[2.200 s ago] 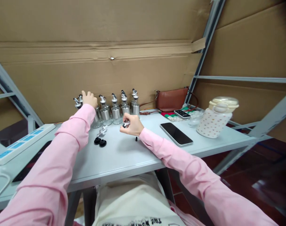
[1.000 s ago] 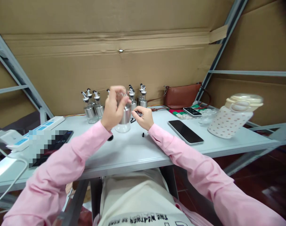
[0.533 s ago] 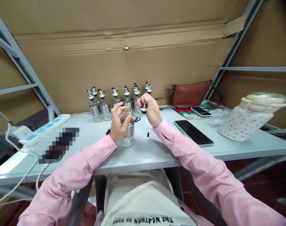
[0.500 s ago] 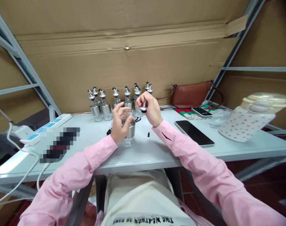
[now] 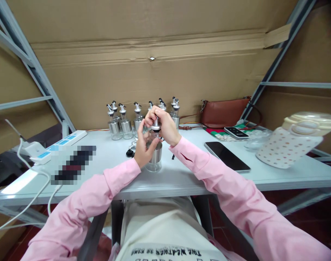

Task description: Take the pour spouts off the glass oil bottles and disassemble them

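Close to the table's front edge, a glass oil bottle (image 5: pixel 155 156) with a steel sleeve stands upright. My left hand (image 5: pixel 145 146) is wrapped round its upper part, thumb in front. My right hand (image 5: pixel 165 125) is closed on a silver pour spout (image 5: pixel 155 127) with a black stopper end, right at the bottle's mouth. Fingers cover the spout's top, and I cannot tell how deep the stopper sits. Left of the bottle lie small black parts (image 5: pixel 130 153), partly behind my left hand. A tiny black piece (image 5: pixel 173 157) rests to the right.
Several finished-looking oil bottles with spouts (image 5: pixel 125 125) line the back. On the right are a black phone (image 5: pixel 227 156), a brown bag (image 5: pixel 222 112), a small white device (image 5: pixel 236 132) and a dotted jug (image 5: pixel 287 145). A power strip (image 5: pixel 59 145) with cables lies left.
My right hand has moved left and down, bringing the spout from beside the bottle to its mouth. My left hand stays on the bottle. The camera view has shifted slightly.
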`<action>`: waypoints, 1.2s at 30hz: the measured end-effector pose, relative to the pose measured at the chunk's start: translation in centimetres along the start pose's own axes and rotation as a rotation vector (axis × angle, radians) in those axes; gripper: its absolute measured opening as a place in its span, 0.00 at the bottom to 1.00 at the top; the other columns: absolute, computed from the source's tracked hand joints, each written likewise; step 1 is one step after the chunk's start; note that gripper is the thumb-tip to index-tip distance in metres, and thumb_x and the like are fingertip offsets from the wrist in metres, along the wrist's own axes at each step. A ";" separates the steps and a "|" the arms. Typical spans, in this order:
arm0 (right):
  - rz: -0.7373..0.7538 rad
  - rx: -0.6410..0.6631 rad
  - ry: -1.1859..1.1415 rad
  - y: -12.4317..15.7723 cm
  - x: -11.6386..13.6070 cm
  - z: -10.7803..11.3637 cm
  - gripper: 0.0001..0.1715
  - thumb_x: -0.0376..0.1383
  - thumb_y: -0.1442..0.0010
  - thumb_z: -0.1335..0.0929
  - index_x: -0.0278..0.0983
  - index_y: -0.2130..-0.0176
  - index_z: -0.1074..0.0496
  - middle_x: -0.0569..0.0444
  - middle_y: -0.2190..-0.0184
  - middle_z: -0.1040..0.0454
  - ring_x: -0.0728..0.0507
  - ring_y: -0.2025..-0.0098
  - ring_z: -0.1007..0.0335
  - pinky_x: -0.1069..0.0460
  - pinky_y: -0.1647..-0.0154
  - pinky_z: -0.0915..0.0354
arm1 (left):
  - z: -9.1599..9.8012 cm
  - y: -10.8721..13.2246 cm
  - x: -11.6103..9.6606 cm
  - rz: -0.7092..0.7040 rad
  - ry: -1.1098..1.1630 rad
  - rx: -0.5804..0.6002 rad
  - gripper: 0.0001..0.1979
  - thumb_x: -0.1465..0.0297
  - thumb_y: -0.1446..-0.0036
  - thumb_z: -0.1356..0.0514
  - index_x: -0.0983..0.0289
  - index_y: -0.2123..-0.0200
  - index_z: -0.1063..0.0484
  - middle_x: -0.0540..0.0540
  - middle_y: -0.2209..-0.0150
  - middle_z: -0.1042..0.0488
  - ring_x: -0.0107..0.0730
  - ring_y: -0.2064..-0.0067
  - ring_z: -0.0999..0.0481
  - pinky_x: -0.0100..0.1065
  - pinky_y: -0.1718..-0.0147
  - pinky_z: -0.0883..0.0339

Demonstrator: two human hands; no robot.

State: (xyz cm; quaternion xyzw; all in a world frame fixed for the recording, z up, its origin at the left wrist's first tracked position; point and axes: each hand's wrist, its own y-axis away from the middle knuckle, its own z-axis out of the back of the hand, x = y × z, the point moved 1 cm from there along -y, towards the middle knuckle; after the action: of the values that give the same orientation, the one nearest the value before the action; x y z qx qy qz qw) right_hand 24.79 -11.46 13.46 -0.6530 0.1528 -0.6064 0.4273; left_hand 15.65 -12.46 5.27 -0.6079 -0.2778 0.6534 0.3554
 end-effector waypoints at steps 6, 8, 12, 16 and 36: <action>0.015 0.001 -0.030 0.3 -1.3 -0.5 0.20 0.47 0.39 0.47 0.39 0.77 0.50 0.57 0.78 0.46 0.49 0.74 0.45 0.51 0.67 0.38 | 0.1 0.1 0.2 0.003 -0.009 -0.016 0.36 0.60 0.42 0.46 0.57 0.38 0.64 0.58 0.61 0.27 0.38 0.62 0.23 0.41 0.62 0.28; 0.009 -0.007 -0.051 0.6 -1.4 -0.6 0.20 0.47 0.39 0.48 0.39 0.77 0.51 0.57 0.79 0.47 0.49 0.74 0.46 0.51 0.68 0.38 | 0.1 0.1 0.4 0.003 -0.010 -0.019 0.35 0.60 0.42 0.46 0.57 0.39 0.63 0.58 0.60 0.27 0.38 0.62 0.23 0.41 0.62 0.28; -0.028 -0.015 -0.060 0.8 -1.6 -0.5 0.20 0.48 0.39 0.49 0.40 0.77 0.53 0.57 0.80 0.47 0.49 0.75 0.46 0.50 0.69 0.38 | 0.0 0.1 0.6 0.002 -0.005 -0.023 0.34 0.60 0.43 0.46 0.56 0.39 0.61 0.59 0.57 0.28 0.38 0.60 0.24 0.41 0.61 0.28; -0.027 0.001 -0.076 1.2 -1.8 -0.4 0.20 0.49 0.40 0.48 0.40 0.76 0.53 0.57 0.79 0.47 0.49 0.75 0.44 0.51 0.70 0.38 | 0.0 0.1 0.5 -0.001 -0.010 -0.019 0.32 0.60 0.43 0.46 0.56 0.40 0.59 0.60 0.54 0.30 0.37 0.58 0.25 0.41 0.60 0.29; -0.186 -0.571 0.205 1.5 -8.5 10.4 0.25 0.56 0.43 0.45 0.40 0.61 0.42 0.56 0.68 0.34 0.51 0.72 0.33 0.56 0.73 0.38 | 11.2 -8.6 3.7 -0.094 -0.335 -0.486 0.26 0.52 0.46 0.46 0.58 0.50 0.48 0.56 0.57 0.31 0.30 0.62 0.25 0.35 0.61 0.30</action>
State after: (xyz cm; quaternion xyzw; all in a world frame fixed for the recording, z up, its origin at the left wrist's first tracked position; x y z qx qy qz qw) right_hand 33.01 -2.39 7.82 -0.6930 0.2990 -0.6382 0.1519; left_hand 5.60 -3.56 11.09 -0.5453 -0.5086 0.6419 0.1786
